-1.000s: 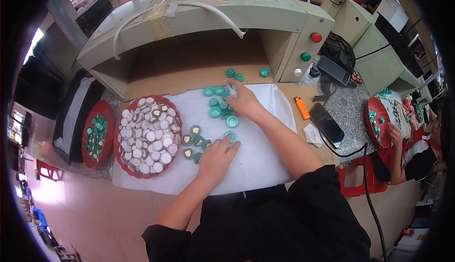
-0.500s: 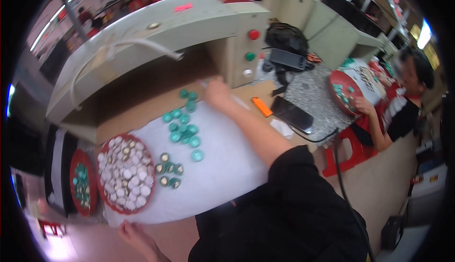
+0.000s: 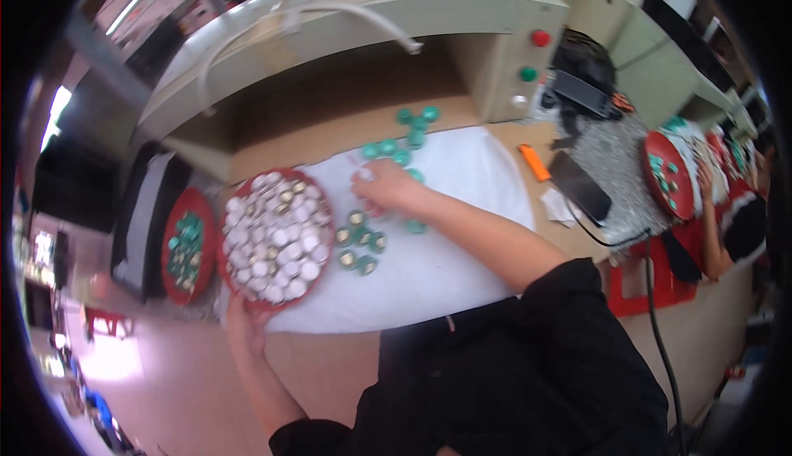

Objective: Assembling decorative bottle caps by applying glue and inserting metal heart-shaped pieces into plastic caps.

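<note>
My right hand (image 3: 385,185) reaches over the white sheet (image 3: 462,184), fingers curled, beside the green round caps (image 3: 379,149). A thin pinkish thing (image 3: 355,159) shows blurred at its fingertips; its kind is unclear. At the near rim of a red tray (image 3: 328,246) heaped with white round pieces, my left hand (image 3: 247,317) grips the edge, some fingers hidden under it. Several green caps with gold-coloured tops (image 3: 359,237) lie between the tray and my right forearm.
A second red tray (image 3: 206,229) of green pieces stands at the left. Behind the sheet is a grey machine (image 3: 495,85) with a wide opening. An orange lighter (image 3: 535,162), a phone (image 3: 580,186) and a cable lie to the right, where a co-worker's arm (image 3: 711,233) shows.
My right hand has come back from the machine's opening to the green caps. The left hand has risen to the tray's near rim. The whole view has shifted.
</note>
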A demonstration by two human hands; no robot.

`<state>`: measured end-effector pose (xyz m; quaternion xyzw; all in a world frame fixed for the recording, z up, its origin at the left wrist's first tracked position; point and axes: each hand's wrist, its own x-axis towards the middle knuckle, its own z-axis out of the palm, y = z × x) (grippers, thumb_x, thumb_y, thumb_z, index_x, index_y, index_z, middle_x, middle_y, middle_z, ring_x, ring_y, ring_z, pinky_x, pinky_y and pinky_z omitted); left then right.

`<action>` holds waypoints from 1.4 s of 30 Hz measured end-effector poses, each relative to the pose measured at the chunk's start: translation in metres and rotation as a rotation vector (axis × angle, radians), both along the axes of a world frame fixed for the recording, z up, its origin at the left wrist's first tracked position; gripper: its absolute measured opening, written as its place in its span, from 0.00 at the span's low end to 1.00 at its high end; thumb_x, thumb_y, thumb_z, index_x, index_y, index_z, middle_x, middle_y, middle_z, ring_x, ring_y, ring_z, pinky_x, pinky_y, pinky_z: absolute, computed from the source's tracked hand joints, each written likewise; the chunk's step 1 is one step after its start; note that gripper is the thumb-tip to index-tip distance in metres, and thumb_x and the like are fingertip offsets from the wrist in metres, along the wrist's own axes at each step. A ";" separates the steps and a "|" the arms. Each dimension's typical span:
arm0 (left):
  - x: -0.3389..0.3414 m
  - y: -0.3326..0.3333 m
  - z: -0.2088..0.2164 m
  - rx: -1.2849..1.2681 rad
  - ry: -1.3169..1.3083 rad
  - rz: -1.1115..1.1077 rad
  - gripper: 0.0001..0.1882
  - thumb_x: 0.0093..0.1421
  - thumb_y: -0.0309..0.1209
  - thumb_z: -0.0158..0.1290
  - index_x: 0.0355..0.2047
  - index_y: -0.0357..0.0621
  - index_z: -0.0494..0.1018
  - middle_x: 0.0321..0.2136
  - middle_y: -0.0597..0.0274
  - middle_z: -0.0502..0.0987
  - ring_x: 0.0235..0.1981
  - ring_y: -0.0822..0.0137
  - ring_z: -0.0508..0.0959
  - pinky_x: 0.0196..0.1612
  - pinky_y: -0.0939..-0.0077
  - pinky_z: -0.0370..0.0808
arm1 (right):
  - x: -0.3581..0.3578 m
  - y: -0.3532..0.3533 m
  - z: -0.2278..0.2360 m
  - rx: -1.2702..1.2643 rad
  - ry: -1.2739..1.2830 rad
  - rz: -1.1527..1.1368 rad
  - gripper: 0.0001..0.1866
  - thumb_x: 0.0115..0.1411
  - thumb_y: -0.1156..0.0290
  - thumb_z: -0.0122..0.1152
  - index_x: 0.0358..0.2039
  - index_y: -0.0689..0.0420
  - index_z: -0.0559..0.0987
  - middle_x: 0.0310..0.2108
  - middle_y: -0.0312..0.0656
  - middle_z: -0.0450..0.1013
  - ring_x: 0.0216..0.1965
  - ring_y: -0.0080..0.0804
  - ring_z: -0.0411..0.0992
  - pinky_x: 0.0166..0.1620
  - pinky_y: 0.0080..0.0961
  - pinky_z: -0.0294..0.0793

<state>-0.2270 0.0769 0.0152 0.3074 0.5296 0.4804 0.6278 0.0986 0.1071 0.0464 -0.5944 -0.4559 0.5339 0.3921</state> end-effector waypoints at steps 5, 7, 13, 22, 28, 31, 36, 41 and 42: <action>-0.009 0.011 0.001 -0.047 0.000 -0.151 0.20 0.54 0.31 0.38 0.48 0.39 0.58 0.41 0.52 0.69 0.30 0.60 0.76 0.23 0.67 0.77 | -0.024 0.004 -0.003 -0.038 0.042 0.086 0.13 0.49 0.68 0.52 0.29 0.67 0.71 0.22 0.42 0.70 0.18 0.24 0.69 0.20 0.18 0.72; -0.009 0.015 -0.004 -0.042 -0.015 -0.149 0.21 0.52 0.29 0.37 0.48 0.39 0.57 0.41 0.51 0.69 0.31 0.59 0.76 0.24 0.66 0.78 | -0.035 0.014 -0.010 -0.051 -0.030 0.100 0.13 0.50 0.68 0.51 0.29 0.68 0.71 0.20 0.44 0.70 0.17 0.27 0.70 0.18 0.21 0.72; -0.012 0.008 0.004 0.031 0.000 -0.150 0.30 0.42 0.21 0.36 0.51 0.43 0.55 0.46 0.55 0.63 0.42 0.58 0.69 0.31 0.63 0.77 | -0.057 0.016 -0.009 0.022 -0.109 0.092 0.12 0.41 0.75 0.52 0.27 0.68 0.72 0.17 0.47 0.71 0.13 0.32 0.70 0.16 0.25 0.72; 0.026 -0.021 0.047 0.133 0.013 -0.187 0.30 0.43 0.23 0.37 0.52 0.42 0.54 0.46 0.56 0.63 0.42 0.60 0.69 0.33 0.62 0.75 | -0.012 -0.048 0.029 0.122 -0.013 -0.033 0.23 0.42 0.74 0.54 0.41 0.69 0.68 0.19 0.48 0.71 0.14 0.29 0.70 0.18 0.22 0.70; 0.099 -0.037 0.074 0.122 -0.013 -0.367 0.27 0.46 0.23 0.36 0.51 0.38 0.54 0.44 0.56 0.64 0.40 0.64 0.70 0.29 0.70 0.77 | 0.055 -0.106 0.022 0.106 0.191 -0.212 0.21 0.44 0.74 0.52 0.41 0.67 0.69 0.20 0.44 0.71 0.18 0.25 0.70 0.20 0.18 0.69; 0.153 -0.040 0.066 0.087 -0.059 -0.482 0.26 0.46 0.21 0.34 0.50 0.37 0.54 0.43 0.54 0.65 0.38 0.62 0.72 0.27 0.70 0.78 | 0.095 -0.144 0.022 0.075 0.129 -0.381 0.18 0.44 0.74 0.52 0.37 0.67 0.70 0.20 0.43 0.71 0.17 0.24 0.69 0.20 0.17 0.69; 0.227 -0.045 0.052 -0.006 -0.025 -0.672 0.26 0.48 0.21 0.35 0.51 0.40 0.54 0.42 0.55 0.67 0.36 0.63 0.73 0.29 0.68 0.76 | 0.152 -0.183 -0.010 0.080 0.108 -0.582 0.13 0.44 0.74 0.52 0.33 0.64 0.72 0.18 0.37 0.70 0.14 0.21 0.67 0.17 0.14 0.68; 0.273 -0.039 0.029 -0.040 -0.064 -0.767 0.27 0.52 0.25 0.37 0.54 0.45 0.48 0.44 0.56 0.66 0.38 0.64 0.73 0.31 0.69 0.76 | 0.192 -0.200 -0.029 0.189 0.089 -0.706 0.15 0.47 0.76 0.51 0.37 0.64 0.72 0.23 0.34 0.69 0.20 0.16 0.67 0.21 0.13 0.68; 0.277 -0.039 0.033 -0.046 -0.060 -0.765 0.27 0.51 0.24 0.37 0.54 0.45 0.48 0.44 0.57 0.65 0.37 0.64 0.73 0.32 0.69 0.76 | 0.188 -0.197 -0.016 0.136 0.113 -0.735 0.16 0.46 0.77 0.50 0.38 0.64 0.72 0.23 0.35 0.70 0.19 0.16 0.67 0.19 0.12 0.67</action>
